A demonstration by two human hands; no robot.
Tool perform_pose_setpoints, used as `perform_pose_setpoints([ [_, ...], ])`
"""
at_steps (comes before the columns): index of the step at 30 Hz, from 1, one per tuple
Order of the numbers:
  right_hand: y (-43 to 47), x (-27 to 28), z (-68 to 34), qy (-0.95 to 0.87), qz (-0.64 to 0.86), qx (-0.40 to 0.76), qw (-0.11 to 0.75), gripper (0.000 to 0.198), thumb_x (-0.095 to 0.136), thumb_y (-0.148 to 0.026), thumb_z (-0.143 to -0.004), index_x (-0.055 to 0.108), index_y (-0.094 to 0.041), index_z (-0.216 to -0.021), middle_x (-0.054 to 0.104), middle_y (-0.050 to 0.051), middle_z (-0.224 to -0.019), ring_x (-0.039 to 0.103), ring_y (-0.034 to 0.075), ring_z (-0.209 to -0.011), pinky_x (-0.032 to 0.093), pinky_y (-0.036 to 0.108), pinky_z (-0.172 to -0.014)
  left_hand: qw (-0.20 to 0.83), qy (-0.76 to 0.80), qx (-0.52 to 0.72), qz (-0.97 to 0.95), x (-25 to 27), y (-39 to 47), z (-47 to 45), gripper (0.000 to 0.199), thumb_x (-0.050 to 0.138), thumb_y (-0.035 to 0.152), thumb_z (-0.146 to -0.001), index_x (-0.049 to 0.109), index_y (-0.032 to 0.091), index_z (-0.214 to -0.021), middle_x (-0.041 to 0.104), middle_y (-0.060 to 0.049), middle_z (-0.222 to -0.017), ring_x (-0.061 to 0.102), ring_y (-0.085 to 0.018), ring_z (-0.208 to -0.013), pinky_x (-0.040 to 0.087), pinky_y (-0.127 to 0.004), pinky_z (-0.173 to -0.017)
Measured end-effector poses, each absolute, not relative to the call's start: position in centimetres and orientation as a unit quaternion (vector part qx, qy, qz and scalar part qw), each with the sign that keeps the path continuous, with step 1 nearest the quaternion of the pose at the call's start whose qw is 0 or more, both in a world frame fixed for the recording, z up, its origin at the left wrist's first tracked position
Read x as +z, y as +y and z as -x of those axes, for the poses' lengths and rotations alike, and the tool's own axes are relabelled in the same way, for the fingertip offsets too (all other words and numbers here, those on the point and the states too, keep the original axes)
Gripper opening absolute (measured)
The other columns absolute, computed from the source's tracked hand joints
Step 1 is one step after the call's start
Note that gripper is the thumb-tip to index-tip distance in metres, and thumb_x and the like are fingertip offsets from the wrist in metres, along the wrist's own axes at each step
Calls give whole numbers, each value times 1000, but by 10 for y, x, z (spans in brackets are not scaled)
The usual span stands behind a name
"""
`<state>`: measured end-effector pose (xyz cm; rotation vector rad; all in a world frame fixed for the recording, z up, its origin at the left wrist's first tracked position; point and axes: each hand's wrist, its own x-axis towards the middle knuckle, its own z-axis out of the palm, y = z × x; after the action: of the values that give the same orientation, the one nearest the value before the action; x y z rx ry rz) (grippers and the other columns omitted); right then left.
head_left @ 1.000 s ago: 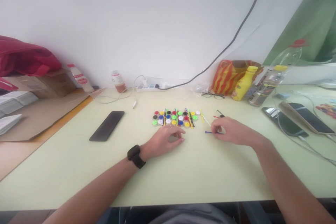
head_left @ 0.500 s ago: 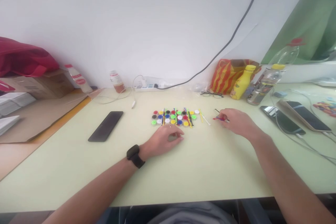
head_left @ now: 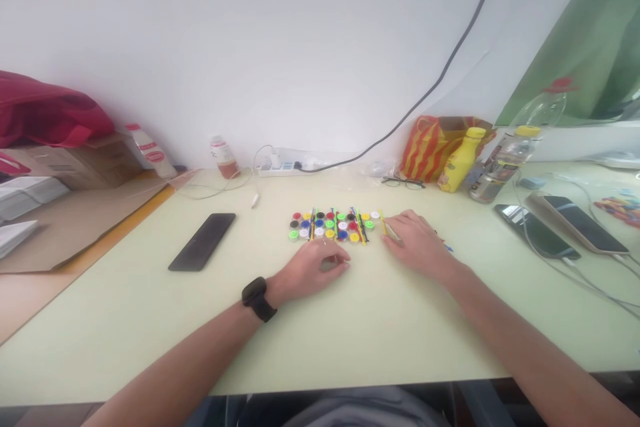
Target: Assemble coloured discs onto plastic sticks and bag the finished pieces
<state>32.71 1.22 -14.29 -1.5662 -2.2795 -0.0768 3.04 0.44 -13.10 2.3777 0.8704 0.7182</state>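
Note:
Small round caps (head_left: 330,224) in red, yellow, green, blue, white and black sit in rows, with bundles of thin coloured plastic sticks (head_left: 360,225) lying across them. Just in front of the caps, my left hand (head_left: 313,268) rests on the table, fingers loosely bent, thumb and index apart, nothing in them. My right hand (head_left: 417,240) is at the right end of the rows; its thumb and index finger close around a white stick (head_left: 394,231). A yellow stick (head_left: 383,221) touches its fingertips. Behind this hand a few blue and red sticks (head_left: 448,247) are mostly hidden.
A black phone (head_left: 202,242) lies left; two charging phones (head_left: 537,230) with cables lie right. Along the wall stand a drink bottle (head_left: 225,157), a power strip (head_left: 277,169), glasses (head_left: 403,182), a striped bag (head_left: 425,147), a yellow bottle (head_left: 461,161) and clear bottles (head_left: 505,163).
My right hand has moved left, from the loose red, blue and black sticks to the white and yellow sticks beside the caps. My left hand has stayed in place.

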Motion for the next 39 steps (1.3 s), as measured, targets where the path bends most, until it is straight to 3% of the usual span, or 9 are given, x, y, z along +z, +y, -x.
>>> perform_pose_setpoints([
  [6, 18, -146, -332, -799, 574, -29, 176, 30, 49, -41, -101, 63, -22, -120, 70, 11, -126, 51, 33, -124, 43, 48, -103, 250, 324, 252, -877, -130, 5, -31, 16, 63, 33, -99, 75, 23, -102, 75, -4, -96, 67, -20, -90, 54, -32, -83],
  [12, 17, -145, -328, -796, 581, -2, 168, 28, 49, -44, -101, 64, -22, -109, 72, 11, -119, 51, 34, -125, 44, 49, -100, 244, 318, 254, -880, -129, 4, -31, 16, 63, 33, -99, 76, 23, -102, 76, -5, -96, 67, -20, -90, 54, -33, -84],
  [17, 19, -147, -328, -793, 587, -7, 164, 27, 53, -44, -99, 64, -22, -108, 72, 12, -119, 54, 33, -124, 43, 48, -102, 246, 318, 256, -879, -130, 4, -30, 17, 63, 34, -99, 76, 24, -103, 75, -5, -95, 67, -20, -90, 55, -33, -84],
  [22, 22, -151, -331, -799, 573, -12, 180, 32, 52, -44, -99, 65, -23, -119, 72, 11, -123, 56, 33, -123, 43, 48, -102, 251, 313, 264, -877, -131, 5, -31, 17, 63, 35, -99, 76, 23, -101, 76, -5, -95, 67, -21, -89, 55, -34, -84],
  [30, 21, -148, -330, -798, 577, -9, 176, 30, 50, -45, -100, 65, -22, -108, 73, 11, -118, 58, 32, -119, 43, 48, -102, 250, 317, 261, -877, -130, 4, -31, 16, 64, 34, -98, 76, 24, -101, 75, -5, -94, 67, -20, -88, 55, -33, -83],
  [35, 23, -148, -332, -780, 585, -30, 221, 30, 53, -44, -98, 67, -21, -110, 73, 12, -120, 60, 33, -119, 43, 49, -104, 258, 315, 265, -874, -129, 4, -31, 18, 63, 36, -99, 76, 23, -100, 76, -6, -94, 67, -20, -88, 55, -33, -82],
  [39, 26, -147, -334, -743, 595, -39, 305, 35, 57, -43, -95, 69, -19, -118, 72, 15, -125, 63, 34, -118, 47, 50, -103, 257, 307, 268, -876, -129, 4, -32, 19, 63, 36, -99, 76, 23, -100, 77, -6, -96, 67, -20, -88, 55, -34, -83],
])
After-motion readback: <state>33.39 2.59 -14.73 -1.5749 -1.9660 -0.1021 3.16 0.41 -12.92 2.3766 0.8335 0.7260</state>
